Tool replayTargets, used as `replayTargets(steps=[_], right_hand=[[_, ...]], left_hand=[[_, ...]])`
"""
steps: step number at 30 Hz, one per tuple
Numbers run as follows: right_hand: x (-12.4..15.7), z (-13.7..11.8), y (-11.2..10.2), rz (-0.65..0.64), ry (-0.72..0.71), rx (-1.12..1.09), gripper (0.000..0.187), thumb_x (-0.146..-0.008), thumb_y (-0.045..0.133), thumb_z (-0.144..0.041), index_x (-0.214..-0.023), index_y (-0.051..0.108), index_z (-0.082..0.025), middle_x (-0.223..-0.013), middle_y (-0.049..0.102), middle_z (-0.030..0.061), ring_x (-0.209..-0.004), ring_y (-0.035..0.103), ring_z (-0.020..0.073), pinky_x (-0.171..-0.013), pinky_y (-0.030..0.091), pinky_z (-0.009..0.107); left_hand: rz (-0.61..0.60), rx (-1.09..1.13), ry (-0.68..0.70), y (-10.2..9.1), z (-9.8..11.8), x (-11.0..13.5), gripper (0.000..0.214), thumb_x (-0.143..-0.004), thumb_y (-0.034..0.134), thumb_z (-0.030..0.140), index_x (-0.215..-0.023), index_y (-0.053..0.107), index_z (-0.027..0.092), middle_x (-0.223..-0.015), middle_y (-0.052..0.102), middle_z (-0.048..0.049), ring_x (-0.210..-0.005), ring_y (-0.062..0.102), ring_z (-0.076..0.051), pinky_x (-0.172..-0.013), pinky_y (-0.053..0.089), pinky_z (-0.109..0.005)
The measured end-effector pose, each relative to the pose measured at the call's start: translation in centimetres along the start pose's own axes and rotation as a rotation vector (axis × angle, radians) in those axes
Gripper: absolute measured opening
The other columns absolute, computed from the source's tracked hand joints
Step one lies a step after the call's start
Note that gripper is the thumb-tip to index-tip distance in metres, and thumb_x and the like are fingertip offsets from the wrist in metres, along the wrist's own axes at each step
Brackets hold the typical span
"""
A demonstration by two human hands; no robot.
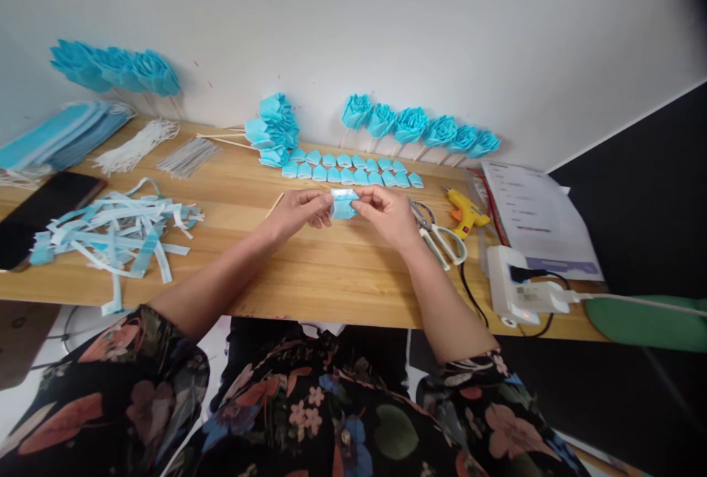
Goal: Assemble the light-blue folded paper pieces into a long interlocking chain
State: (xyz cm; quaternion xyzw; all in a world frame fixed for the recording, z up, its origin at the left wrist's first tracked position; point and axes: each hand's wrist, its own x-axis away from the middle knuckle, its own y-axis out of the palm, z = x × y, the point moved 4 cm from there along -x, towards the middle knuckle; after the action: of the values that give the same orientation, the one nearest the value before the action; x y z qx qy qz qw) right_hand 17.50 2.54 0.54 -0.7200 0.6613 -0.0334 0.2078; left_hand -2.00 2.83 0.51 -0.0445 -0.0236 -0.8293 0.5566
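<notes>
Between my two hands I hold a small folded piece of light blue mask fabric (pixel 345 205), with a pale, shiny strip along its top. My left hand (pixel 301 213) pinches its left edge between thumb and fingers. On the opposite edge, my right hand (pixel 387 213) has a similar closed pinch. A thin wooden stick (pixel 275 205) shows beside my left hand, partly hidden by it. Just beyond my hands, two rows of folded blue petals (pixel 347 176) lie on the wooden table (pixel 331 271). White-handled scissors (pixel 442 238) rest right of my right hand.
Blue fabric flowers on sticks (pixel 412 125) lean against the wall, with more flowers (pixel 273 131) lying nearby. A yellow glue gun (pixel 467 212), power strip (pixel 505 285) and printed papers (pixel 538 212) are at right. At left are cut strips (pixel 118 230), a phone (pixel 49 212) and masks (pixel 71 135).
</notes>
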Motion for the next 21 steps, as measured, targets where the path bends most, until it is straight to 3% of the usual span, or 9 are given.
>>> replayTargets(steps=[11, 18, 21], right_hand=[[0.06, 0.36, 0.17, -0.027, 0.007, -0.002, 0.027, -0.08, 0.073, -0.038, -0.101, 0.074, -0.022, -0.085, 0.074, 0.0018, -0.078, 0.067, 0.0175, -0.075, 0.053, 0.033], [0.02, -0.45, -0.03, -0.042, 0.0, -0.047, 0.039, -0.09, 0.06, -0.055, -0.098, 0.074, -0.02, -0.089, 0.073, 0.0039, -0.08, 0.066, 0.0171, -0.076, 0.052, 0.031], [0.09, -0.38, 0.33, -0.084, 0.018, -0.067, 0.04, -0.088, 0.062, -0.058, -0.1, 0.073, -0.021, -0.091, 0.071, 0.0031, -0.083, 0.064, 0.0171, -0.077, 0.051, 0.031]], left_hand=[[0.042, -0.043, 0.053, -0.44, -0.7, -0.56, 0.025, -0.076, 0.073, 0.04, -0.075, 0.07, 0.016, -0.064, 0.067, -0.0019, -0.06, 0.059, -0.011, -0.061, 0.048, -0.024], [0.062, -0.026, 0.073, -0.36, -0.32, -0.38, 0.027, -0.075, 0.073, 0.041, -0.07, 0.065, 0.015, -0.062, 0.065, -0.0011, -0.058, 0.056, -0.01, -0.061, 0.047, -0.023], [0.046, -0.035, 0.077, -0.32, -0.58, -0.43, 0.027, -0.076, 0.073, 0.042, -0.071, 0.066, 0.016, -0.063, 0.065, -0.001, -0.058, 0.057, -0.01, -0.061, 0.048, -0.023]])
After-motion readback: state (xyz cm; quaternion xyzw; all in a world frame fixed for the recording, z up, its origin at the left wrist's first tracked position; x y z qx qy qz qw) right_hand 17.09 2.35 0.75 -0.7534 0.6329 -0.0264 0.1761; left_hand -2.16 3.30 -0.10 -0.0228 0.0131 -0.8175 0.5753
